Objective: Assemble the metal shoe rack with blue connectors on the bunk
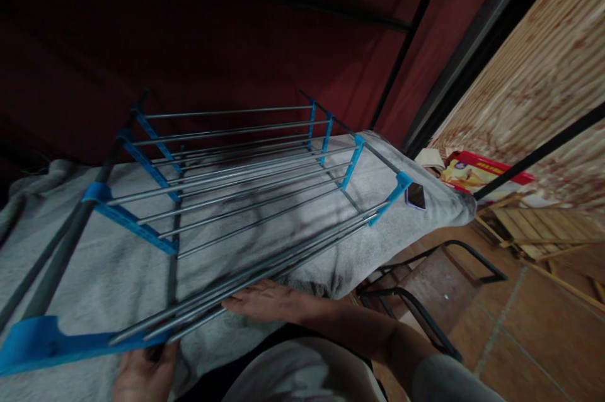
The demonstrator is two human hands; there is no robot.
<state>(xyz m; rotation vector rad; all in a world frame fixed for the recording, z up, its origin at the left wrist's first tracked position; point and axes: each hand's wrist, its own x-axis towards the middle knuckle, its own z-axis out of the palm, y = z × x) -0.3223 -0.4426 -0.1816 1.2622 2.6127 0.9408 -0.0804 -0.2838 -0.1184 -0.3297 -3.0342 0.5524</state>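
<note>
Touching a tubular shoe rack (236, 174) on a grey blanket (378, 251), two bare hands meet its near side.
Closest to us, the left hand (144, 373) sits under the inner end of a blue plastic bracket (42, 344), its fingers partly hidden; we cannot tell how firmly it grips. The right hand (265, 301) lies palm down with fingers extended at the lowest metal rods (208, 293); whether it pinches one, we cannot tell. Beyond, we see a metal-framed chair (439, 288), a phone (416, 195) past the rack's end, a red-and-yellow box (477, 172) and a dark red wall (189, 30).
</note>
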